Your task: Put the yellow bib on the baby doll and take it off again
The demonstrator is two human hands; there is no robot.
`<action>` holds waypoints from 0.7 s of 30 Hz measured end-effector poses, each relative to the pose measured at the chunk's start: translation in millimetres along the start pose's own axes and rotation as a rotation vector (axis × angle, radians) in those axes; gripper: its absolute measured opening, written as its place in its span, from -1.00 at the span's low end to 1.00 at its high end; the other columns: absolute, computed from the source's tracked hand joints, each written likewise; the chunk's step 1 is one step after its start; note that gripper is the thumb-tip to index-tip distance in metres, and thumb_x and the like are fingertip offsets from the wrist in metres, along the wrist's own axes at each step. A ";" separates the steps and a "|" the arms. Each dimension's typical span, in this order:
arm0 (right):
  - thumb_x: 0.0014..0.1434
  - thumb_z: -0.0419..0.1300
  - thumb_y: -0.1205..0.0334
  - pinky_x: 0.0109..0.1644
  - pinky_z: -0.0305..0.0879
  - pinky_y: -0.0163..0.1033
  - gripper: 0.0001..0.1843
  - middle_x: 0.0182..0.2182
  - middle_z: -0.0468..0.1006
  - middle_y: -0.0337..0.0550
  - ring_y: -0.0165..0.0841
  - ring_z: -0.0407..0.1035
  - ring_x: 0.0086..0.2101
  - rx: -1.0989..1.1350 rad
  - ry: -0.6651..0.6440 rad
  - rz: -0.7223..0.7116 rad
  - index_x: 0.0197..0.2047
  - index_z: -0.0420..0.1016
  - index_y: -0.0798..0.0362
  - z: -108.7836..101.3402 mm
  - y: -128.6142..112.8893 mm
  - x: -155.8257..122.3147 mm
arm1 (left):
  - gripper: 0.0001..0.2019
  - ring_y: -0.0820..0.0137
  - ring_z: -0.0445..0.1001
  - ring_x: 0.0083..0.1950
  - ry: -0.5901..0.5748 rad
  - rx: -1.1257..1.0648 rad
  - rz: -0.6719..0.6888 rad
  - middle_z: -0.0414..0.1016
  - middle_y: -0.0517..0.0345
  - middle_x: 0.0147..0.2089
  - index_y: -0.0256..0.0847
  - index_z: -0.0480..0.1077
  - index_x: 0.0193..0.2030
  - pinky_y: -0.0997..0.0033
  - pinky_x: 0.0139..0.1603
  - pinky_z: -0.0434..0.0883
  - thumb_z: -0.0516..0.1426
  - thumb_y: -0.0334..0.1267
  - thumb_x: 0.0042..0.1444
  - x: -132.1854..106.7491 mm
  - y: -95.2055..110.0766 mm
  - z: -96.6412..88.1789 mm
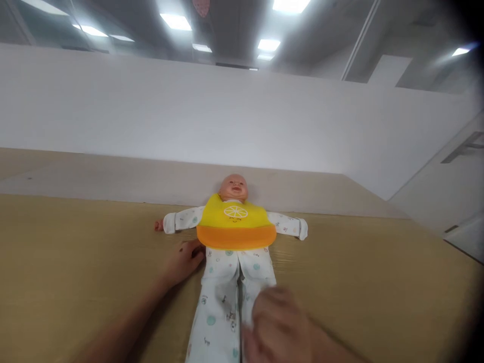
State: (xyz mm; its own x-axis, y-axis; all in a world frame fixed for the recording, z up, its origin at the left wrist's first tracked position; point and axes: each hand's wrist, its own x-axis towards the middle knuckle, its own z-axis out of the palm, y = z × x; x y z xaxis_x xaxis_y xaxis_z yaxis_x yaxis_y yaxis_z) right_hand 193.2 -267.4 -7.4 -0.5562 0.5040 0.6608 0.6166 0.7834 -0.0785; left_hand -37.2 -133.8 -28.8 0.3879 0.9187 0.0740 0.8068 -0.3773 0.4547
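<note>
A baby doll [233,187] lies on its back with both arms spread, dressed in a white printed top and trousers [221,292]. Over its chest is a yellow bib [212,214] with a citrus-slice print and an orange pocket [236,238] along the bottom. My left hand [186,259] rests on the table beside the doll's waist, just below the bib's corner. Its thumb and fingers are apart, the fingertips partly hidden against the doll. Above the doll's leg on the right hovers my right hand [280,322]. It looks curled, but motion smears its fingers.
The doll lies on a wood-coloured table [359,272]. A pale strip [113,176] runs behind its head, below a white wall [189,111] with glass above. At the far right is a door handle [463,147].
</note>
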 end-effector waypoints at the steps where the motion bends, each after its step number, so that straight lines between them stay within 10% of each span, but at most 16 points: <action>1: 0.22 0.01 0.34 -0.57 -0.06 -0.30 -0.60 -0.72 0.12 -0.32 -0.49 0.02 -0.66 -0.014 0.105 0.018 -0.65 0.07 0.06 -1.8 22.4 -1.2 | -0.86 0.34 0.44 -0.36 0.005 0.005 0.000 0.52 0.14 -0.40 -0.17 0.35 -0.39 0.40 -0.34 0.23 -0.03 -0.33 0.06 -0.1 0.5 -0.2; 4: 0.15 0.04 0.45 -0.54 -0.10 -0.31 -0.64 -0.69 0.10 -0.35 -0.53 0.00 -0.63 -0.056 0.274 0.195 -0.61 0.03 0.05 -4.6 85.5 -12.5 | -0.85 0.33 0.45 -0.36 0.006 0.021 -0.007 0.52 0.14 -0.41 -0.17 0.35 -0.41 0.39 -0.34 0.24 -0.03 -0.32 0.06 -0.6 2.3 -1.1; 8: 0.19 0.03 0.27 -0.52 0.00 -0.35 -0.66 -0.69 0.17 -0.34 -0.50 0.08 -0.62 -0.075 0.172 0.554 -0.60 0.08 0.04 8.4 135.9 -34.1 | -0.85 0.32 0.46 -0.34 0.001 0.016 -0.031 0.52 0.11 -0.40 -0.18 0.35 -0.41 0.39 -0.32 0.25 -0.03 -0.33 0.07 -0.7 3.2 -2.2; 21: 0.11 -0.02 0.33 -0.46 0.06 -0.36 -0.89 -0.58 0.41 -0.25 -0.40 0.27 -0.55 0.127 -0.166 0.744 -0.36 0.32 0.06 33.1 127.0 -41.0 | -0.82 0.31 0.46 -0.32 -0.001 -0.013 0.000 0.55 0.10 -0.36 -0.18 0.38 -0.35 0.38 -0.31 0.25 -0.04 -0.35 0.06 -1.4 2.6 -2.2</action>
State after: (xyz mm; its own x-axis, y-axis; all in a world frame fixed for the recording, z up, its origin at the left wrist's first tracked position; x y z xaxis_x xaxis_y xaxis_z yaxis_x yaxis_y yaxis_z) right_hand 275.8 -176.6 -69.2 -0.1031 0.9542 0.2809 0.7977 0.2480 -0.5497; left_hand -36.7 -135.8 -25.7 0.3886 0.9185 0.0730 0.8010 -0.3759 0.4659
